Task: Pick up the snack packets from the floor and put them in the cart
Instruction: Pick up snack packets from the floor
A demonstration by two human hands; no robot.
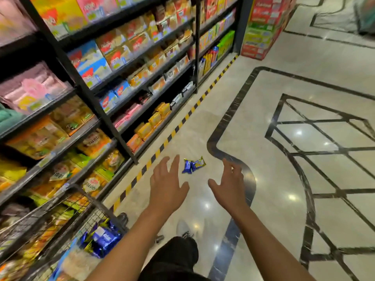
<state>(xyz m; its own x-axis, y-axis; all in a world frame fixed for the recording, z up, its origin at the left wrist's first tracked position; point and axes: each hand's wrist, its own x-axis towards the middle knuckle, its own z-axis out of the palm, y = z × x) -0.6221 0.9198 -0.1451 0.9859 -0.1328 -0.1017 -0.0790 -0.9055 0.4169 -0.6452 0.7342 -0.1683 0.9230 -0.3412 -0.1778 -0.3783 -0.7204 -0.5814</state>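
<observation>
One head-worn camera looks forward and down over the aisle floor point(203, 122).

- The floor point(263, 110) is showing polished stone, glossy and mirroring ceiling lights, with dark veined inlay bands.
- The snack packets point(193, 165) are gleaming as shiny blue and gold foil-like wrap, crinkled.
- The cart point(60, 211) is looking like dark wire mesh, matt.
- The shelves point(85, 92) are appearing as dark, matt metal.

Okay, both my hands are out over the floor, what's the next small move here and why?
Probably lower both hands to the blue packets on the floor and close on them. The left hand and right hand are open, holding nothing, one on each side of the packets, not touching them. The cart at your left already holds similar blue packets.
</observation>
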